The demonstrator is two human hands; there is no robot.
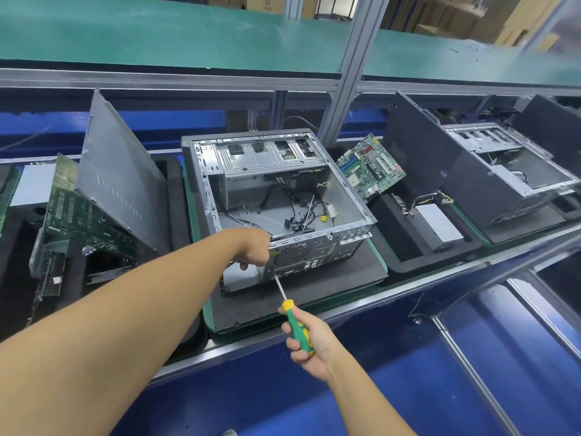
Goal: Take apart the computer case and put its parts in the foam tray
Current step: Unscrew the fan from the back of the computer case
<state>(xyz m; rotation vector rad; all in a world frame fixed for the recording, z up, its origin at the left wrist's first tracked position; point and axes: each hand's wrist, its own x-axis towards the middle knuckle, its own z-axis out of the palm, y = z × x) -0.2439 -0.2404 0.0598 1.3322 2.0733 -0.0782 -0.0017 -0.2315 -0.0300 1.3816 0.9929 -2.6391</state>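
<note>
An open grey computer case (270, 171) lies on its side on a black mat, loose cables inside it. My left hand (253, 248) grips the near rear corner of the case beside the fan grille (290, 254). My right hand (306, 338) holds a green and yellow screwdriver (297, 327); its tip touches the rear panel just below my left hand. To the right, a black foam tray (399, 243) carries a green motherboard (371, 166) leaning upright and a grey power supply (438, 223).
At the left, another foam tray holds a grey side panel (118, 174) and a circuit board (78, 215). A second opened case (509, 165) with a dark panel stands at the right. A metal post (349, 73) rises behind the case. Blue conveyor framing runs along the near edge.
</note>
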